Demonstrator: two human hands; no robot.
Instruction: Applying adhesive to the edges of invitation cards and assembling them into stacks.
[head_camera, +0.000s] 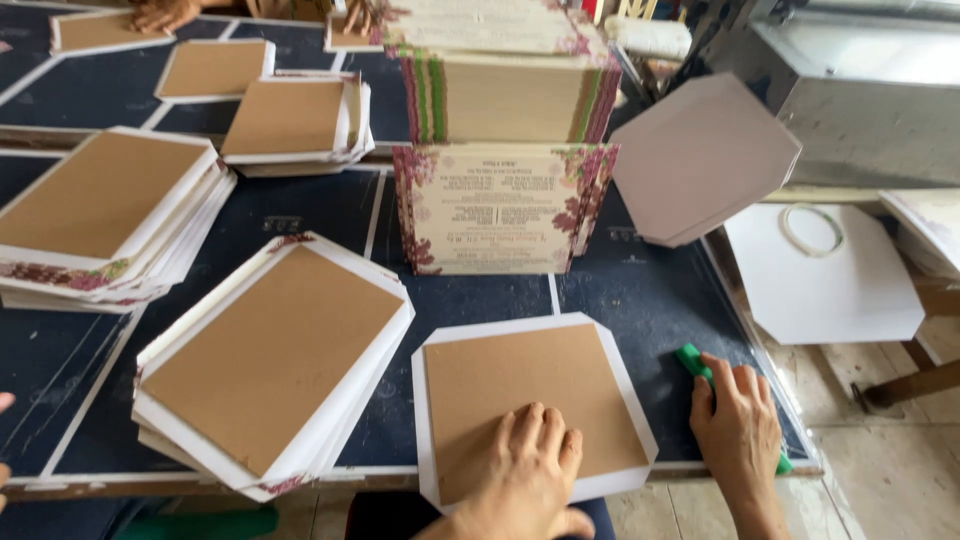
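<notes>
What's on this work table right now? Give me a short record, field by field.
Left hand: flat on a brown board lying on a white sheet with clipped corners
Right hand: resting on a green tool
Surface: dark blue table
Left of the board: stack of board-and-sheet pieces
Behind: upright floral printed cards

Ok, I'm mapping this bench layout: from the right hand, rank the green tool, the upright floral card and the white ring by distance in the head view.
1. The green tool, under the right hand, at the mat's right edge.
2. The upright floral card, up and to the left, mid-table.
3. The white ring, on the white sheet to the upper right; its gap looks about like the card's, so the last two are too close to call.
</notes>
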